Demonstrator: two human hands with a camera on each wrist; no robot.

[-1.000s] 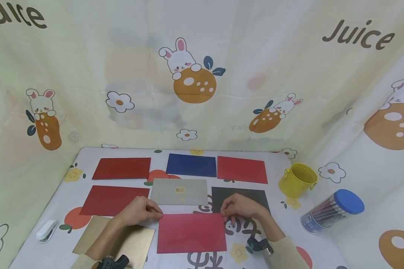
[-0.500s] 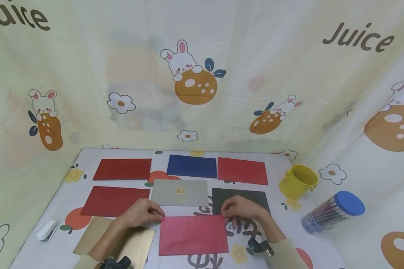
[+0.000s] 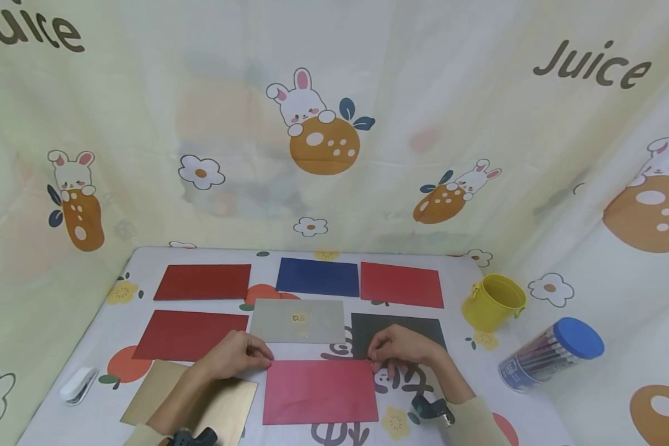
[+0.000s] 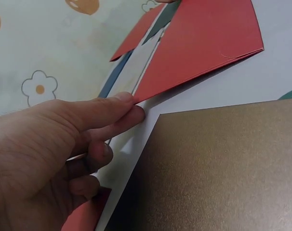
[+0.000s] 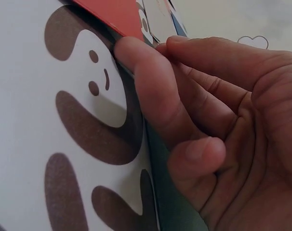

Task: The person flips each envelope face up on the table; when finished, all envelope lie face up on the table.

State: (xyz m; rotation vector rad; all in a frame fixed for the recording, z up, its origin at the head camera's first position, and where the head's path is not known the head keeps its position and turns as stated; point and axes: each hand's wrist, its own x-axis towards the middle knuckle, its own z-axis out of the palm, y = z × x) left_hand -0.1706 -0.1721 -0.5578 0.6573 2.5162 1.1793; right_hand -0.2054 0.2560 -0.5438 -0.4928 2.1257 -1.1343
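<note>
A red envelope (image 3: 320,393) lies level near the front middle of the table, close over the tabletop. My left hand (image 3: 235,355) pinches its far left corner between thumb and fingertips. In the left wrist view that envelope (image 4: 208,41) shows a layered edge, raised a little with a shadow beneath. At the far right corner, my right hand (image 3: 400,344) grips the edge with bent fingertips; the right wrist view shows one finger under the red corner (image 5: 119,17). A gold envelope (image 3: 228,402) lies partly beneath my left forearm, and a dark green one (image 3: 412,323) is partly hidden behind my right hand.
Farther back lie a grey envelope (image 3: 297,331) with a small sticker, a blue one (image 3: 318,277) and several red ones (image 3: 401,285). A white stapler (image 3: 78,385) is at left. On the right stand a yellow bucket (image 3: 492,303) and a blue-lidded tub of pens (image 3: 546,356).
The front red envelope has shifted slightly right and toward me, and its face looks paler than a second ago. Both hands stay at its far corners. The head view has tilted a little.
</note>
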